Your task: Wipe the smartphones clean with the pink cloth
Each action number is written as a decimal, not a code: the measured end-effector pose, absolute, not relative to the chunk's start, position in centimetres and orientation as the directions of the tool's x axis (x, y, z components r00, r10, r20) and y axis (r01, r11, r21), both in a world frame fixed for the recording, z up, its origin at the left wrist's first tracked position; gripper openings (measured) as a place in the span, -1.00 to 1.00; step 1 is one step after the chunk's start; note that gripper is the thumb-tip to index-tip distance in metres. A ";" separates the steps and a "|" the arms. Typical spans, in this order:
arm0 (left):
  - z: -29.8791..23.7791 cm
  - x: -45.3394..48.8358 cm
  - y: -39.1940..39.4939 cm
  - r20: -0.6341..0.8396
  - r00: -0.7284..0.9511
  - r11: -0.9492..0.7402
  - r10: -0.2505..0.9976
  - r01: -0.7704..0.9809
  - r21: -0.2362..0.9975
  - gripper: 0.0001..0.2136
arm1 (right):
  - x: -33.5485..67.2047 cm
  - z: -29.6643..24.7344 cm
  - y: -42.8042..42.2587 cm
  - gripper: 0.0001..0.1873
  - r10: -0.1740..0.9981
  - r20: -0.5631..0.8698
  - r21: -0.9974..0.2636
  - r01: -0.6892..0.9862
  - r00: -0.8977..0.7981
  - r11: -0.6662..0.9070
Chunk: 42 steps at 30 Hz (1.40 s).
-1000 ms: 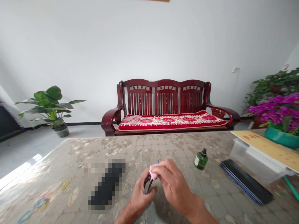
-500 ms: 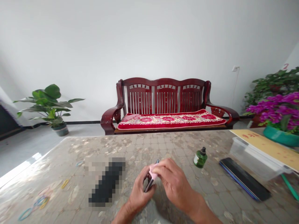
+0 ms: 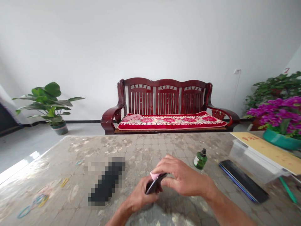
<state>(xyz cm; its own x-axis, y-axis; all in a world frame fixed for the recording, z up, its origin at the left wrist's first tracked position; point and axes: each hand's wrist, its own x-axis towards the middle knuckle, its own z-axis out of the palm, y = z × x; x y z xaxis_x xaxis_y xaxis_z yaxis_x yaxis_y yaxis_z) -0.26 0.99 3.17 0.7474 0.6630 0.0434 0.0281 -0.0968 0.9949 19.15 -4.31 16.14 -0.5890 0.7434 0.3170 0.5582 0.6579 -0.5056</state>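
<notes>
Low over the table, my left hand (image 3: 140,195) grips the lower end of a thin dark smartphone (image 3: 152,186), held tilted with one narrow edge toward me. My right hand (image 3: 184,177) is closed around the phone's upper right end, with a small pink cloth (image 3: 154,175) pinched under its fingers against the phone. Most of the cloth is hidden by those fingers. Past my right hand stands a small green bottle (image 3: 200,159) with a black cap. Left of my hands, a dark oblong thing (image 3: 107,182) is blurred out by pixels.
At right lies a dark, flat device (image 3: 243,180) with a blue edge, beside a clear plastic box (image 3: 256,161) topped by a yellow booklet (image 3: 265,150). A green pen-like stick (image 3: 288,190) and purple flowers (image 3: 279,113) are near it. Coloured rubber bands (image 3: 39,201) lie at left.
The phone has turned from steeply upright to a more slanted angle. My right hand has shifted right and lower, its fingers now over the phone's upper end with the cloth.
</notes>
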 end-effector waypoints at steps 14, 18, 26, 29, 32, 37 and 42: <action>3.8 -1.9 2.2 0.104 0.788 0.585 0.607 -0.532 0.612 -0.30 | 19.2 15.9 -3.5 -0.82 0.814 0.519 -0.514 0.666 -0.260 0.540; 3.0 -0.5 2.7 0.054 0.552 0.515 0.832 -0.805 0.294 -0.40 | 18.6 15.7 -4.0 -0.84 0.674 0.714 -0.371 0.717 -0.187 0.591; 4.8 2.3 2.7 -0.175 0.472 0.490 0.864 -0.868 0.077 -0.53 | 14.0 10.4 -5.6 -0.73 0.486 0.814 -0.098 0.748 -0.319 0.656; 5.1 2.7 2.9 -0.217 0.452 0.462 0.865 -0.887 -0.006 -0.60 | 12.9 8.8 -5.9 -0.76 0.499 0.792 -0.073 0.756 -0.352 0.650; 5.0 2.8 3.1 -0.169 0.480 0.480 0.861 -0.876 -0.043 -0.64 | 12.8 7.9 -6.1 -0.77 0.531 0.749 -0.080 0.741 -0.396 0.667; 4.8 2.3 3.5 -0.101 0.535 0.535 0.839 -0.844 -0.030 -0.64 | 14.1 7.3 -5.5 -0.75 0.625 0.692 -0.199 0.736 -0.362 0.647; 5.0 1.9 3.8 -0.073 0.500 0.503 0.863 -0.864 0.026 -0.67 | 14.2 7.2 -5.2 -0.77 0.709 0.685 -0.320 0.803 -0.170 0.502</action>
